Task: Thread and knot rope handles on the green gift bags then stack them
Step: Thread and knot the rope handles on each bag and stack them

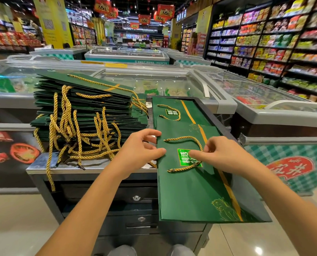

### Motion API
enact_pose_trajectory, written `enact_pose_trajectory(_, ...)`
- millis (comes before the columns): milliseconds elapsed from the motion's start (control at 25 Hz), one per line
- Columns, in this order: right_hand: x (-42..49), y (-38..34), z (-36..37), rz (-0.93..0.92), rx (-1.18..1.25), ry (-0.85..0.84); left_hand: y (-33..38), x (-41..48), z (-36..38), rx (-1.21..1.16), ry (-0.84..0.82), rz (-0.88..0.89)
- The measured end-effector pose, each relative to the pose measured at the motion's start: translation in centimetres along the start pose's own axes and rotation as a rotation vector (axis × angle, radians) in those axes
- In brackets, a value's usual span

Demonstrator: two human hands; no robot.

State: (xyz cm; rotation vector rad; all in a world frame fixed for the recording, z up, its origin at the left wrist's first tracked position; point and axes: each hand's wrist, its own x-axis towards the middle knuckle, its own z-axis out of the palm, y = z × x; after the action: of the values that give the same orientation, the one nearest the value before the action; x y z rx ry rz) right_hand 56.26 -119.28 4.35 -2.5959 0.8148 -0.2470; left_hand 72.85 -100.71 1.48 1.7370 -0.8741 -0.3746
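Bottom edge of frame: shoes on pale floor tile. Above them, a dark cabinet with drawers and a metal top. One green bag lies flat at centre right, its near end overhanging the cabinet's front edge. Its gold rope handle loops over the face of the bag and round a bright green label. Left hand: fingers spread and fairly straight, tips on the bag's left edge. Right hand: one digit stretched flat onto the label, the others curled with tips at the handle; cannot tell if they pinch it. Just beyond, partly under this bag, a far bag lies flat with its own handle showing. Left of centre: a tall, leaning stack of flat green bags on the cabinet top, with gold ropes spilling in a tangle down its near side, and one hanging over the cabinet edge. Behind: glass-topped freezers across the frame. Upper right: stocked shelves. Top centre: red banners, blurred.
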Motion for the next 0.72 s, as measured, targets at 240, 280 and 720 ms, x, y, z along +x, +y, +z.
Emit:
enact_pose_trajectory(240,0.2,0.6,-0.4,-0.066,0.041,0.013,-0.2,0.0,0.2,0.018,0.006,0.007)
enact_pose_trajectory(280,0.3,1.0,-0.3,-0.069,0.024,0.070,-0.2,-0.1,0.2,0.027,0.008,0.010)
enact_pose_trajectory(720,-1.1,3.4,-1.2,0.018,0.220,0.377,0.7,-0.7,-0.2,-0.307,0.119,0.052)
